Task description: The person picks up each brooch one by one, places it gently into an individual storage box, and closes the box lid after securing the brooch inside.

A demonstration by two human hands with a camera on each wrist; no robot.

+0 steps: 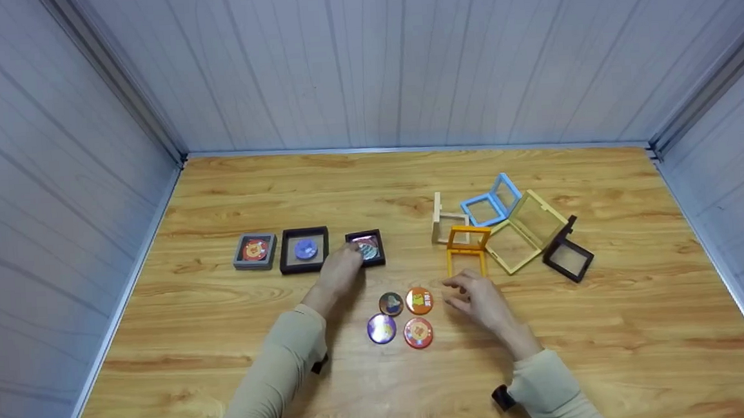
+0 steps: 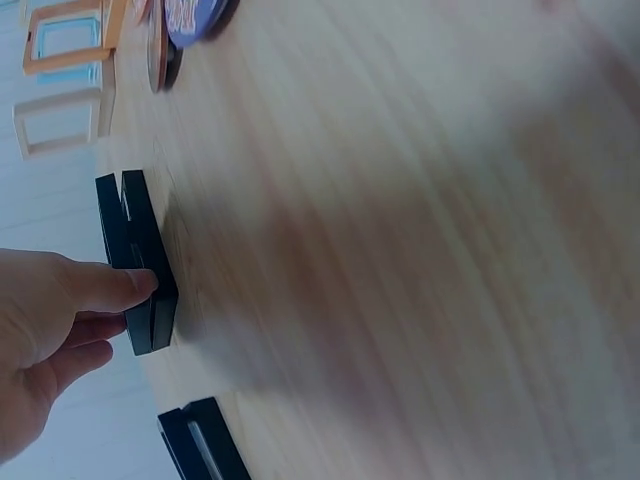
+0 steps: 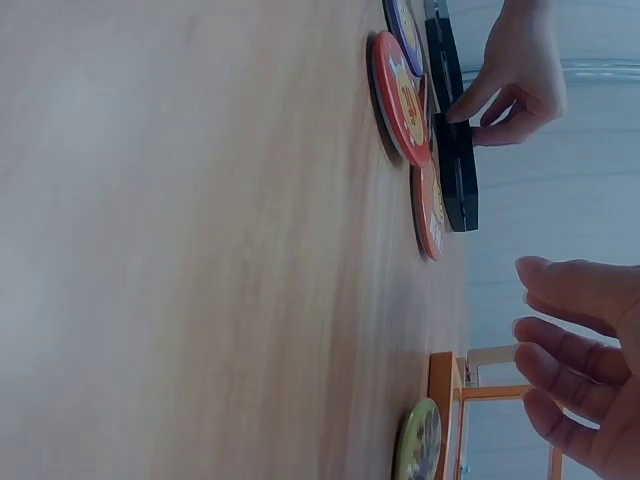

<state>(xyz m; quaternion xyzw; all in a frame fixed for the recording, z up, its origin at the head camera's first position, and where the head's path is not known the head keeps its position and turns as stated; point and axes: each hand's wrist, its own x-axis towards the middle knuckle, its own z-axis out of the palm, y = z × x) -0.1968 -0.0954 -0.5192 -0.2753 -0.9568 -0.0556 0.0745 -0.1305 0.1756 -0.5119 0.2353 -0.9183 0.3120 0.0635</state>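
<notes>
My left hand (image 1: 342,269) grips the edge of a small black display frame (image 1: 378,252) with a round pin badge (image 1: 368,249) inside. In the left wrist view, the thumb (image 2: 135,285) lies against one side of the frame, which stands low on the table. My right hand (image 1: 481,298) hovers empty with loosely bent, parted fingers, close to an opened orange frame (image 1: 468,229). Between the hands lie several round badges, among them a purple one (image 1: 381,328), a red one (image 1: 418,333) and an orange one (image 1: 419,301). A green-rimmed badge (image 3: 420,440) shows in the right wrist view.
Left of the held frame stand a larger black frame (image 1: 286,253) with a purple badge and a grey frame (image 1: 256,265) with a red badge. Opened cream, blue (image 1: 483,210), yellow (image 1: 513,245) and dark brown (image 1: 569,259) frames cluster at the right. Pale panels (image 1: 363,61) wall the table.
</notes>
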